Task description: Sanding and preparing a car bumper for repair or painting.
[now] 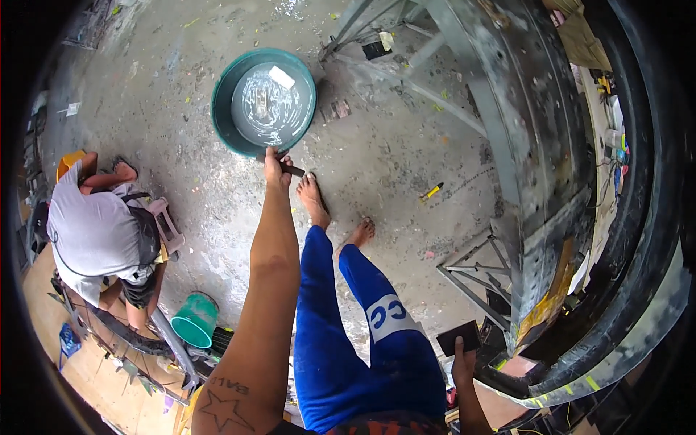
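At the near rim of a round green basin (220, 130), my left hand (274, 171) is closed around a dark brown flat strip (292, 170), whose end sticks out to the right. Water fills the basin, with rippling reflections on it. A white rectangular piece (281, 77) lies in its upper right part. Down at the lower right, my right hand (464, 368) grips a dark, thin rectangular piece (460, 338) by its lower edge; its material cannot be made out. Both feet are bare on the wet concrete floor, just below the basin.
A large grey metal panel (500, 94) on a metal frame (475, 272) rises along the right. Left, a co-worker in a grey shirt (98, 225) sits bent over, near a green bucket (194, 322). A yellow tool (433, 191) lies on the floor.
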### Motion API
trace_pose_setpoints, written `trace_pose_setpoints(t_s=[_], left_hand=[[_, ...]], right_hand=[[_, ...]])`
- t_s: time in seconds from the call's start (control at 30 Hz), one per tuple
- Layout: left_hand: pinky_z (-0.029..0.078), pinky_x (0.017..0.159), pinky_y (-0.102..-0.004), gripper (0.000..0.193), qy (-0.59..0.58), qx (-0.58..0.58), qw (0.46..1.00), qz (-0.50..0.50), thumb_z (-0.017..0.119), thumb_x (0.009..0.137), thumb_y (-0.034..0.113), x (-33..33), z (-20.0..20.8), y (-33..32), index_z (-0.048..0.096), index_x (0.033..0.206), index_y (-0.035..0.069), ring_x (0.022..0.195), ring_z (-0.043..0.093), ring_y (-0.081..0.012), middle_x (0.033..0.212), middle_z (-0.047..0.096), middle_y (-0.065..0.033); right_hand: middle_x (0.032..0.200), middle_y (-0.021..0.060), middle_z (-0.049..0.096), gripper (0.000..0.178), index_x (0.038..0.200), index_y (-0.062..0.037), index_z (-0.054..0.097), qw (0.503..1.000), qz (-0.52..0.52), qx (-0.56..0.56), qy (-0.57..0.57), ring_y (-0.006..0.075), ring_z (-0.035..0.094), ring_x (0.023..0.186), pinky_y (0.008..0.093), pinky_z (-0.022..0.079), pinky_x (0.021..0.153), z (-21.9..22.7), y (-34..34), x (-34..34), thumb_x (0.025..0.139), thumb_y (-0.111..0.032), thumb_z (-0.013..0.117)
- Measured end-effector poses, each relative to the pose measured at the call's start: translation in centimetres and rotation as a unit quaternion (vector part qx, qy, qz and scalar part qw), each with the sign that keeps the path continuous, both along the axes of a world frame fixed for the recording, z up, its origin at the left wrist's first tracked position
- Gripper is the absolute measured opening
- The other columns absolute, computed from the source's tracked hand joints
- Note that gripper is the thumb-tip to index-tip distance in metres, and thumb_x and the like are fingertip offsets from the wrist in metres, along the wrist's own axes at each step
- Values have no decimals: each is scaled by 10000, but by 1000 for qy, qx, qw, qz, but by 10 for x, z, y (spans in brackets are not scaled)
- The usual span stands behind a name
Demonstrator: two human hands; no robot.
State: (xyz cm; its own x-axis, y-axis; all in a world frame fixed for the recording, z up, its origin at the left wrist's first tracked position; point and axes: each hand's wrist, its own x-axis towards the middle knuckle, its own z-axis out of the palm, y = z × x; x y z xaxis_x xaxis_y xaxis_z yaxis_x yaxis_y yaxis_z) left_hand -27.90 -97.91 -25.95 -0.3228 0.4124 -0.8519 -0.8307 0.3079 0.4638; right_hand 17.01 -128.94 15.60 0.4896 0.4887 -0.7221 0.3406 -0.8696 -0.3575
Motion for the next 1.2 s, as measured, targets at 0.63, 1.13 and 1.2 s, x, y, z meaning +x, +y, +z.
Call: trace_pose_setpoints(t_s=[0.63, 1.13, 1.2], left_hand=[[457, 465, -249, 251, -21, 20, 999, 17, 486, 895, 242, 144, 1, -269, 539, 902, -4, 552, 524, -176, 750, 600, -141], [437, 469, -263, 211, -19, 14, 998, 64, 511, 878, 219, 325, 19, -442, 529, 820, 17, 568, 507, -156, 753, 580, -108], [445, 489, -269, 204, 0, 7, 998, 67, 513, 869, 223, 330, 10, -470, 472, 774, 47, 575, 514, -172, 794, 590, -126]], right_hand=[[982, 89, 650, 315, 1073, 18, 618, 999, 12, 9, 38, 190, 599, 927, 344, 469, 841, 12, -159, 76, 977, -268, 527], [1049, 116, 637, 233, 1065, -8, 609, 955, 194, 85, 205, 226, 603, 988, 324, 457, 869, 47, -297, 201, 975, -158, 455], [1051, 123, 629, 209, 1117, -11, 601, 937, 173, 124, 277, 219, 609, 984, 318, 469, 884, 42, -304, 216, 959, -133, 537]])
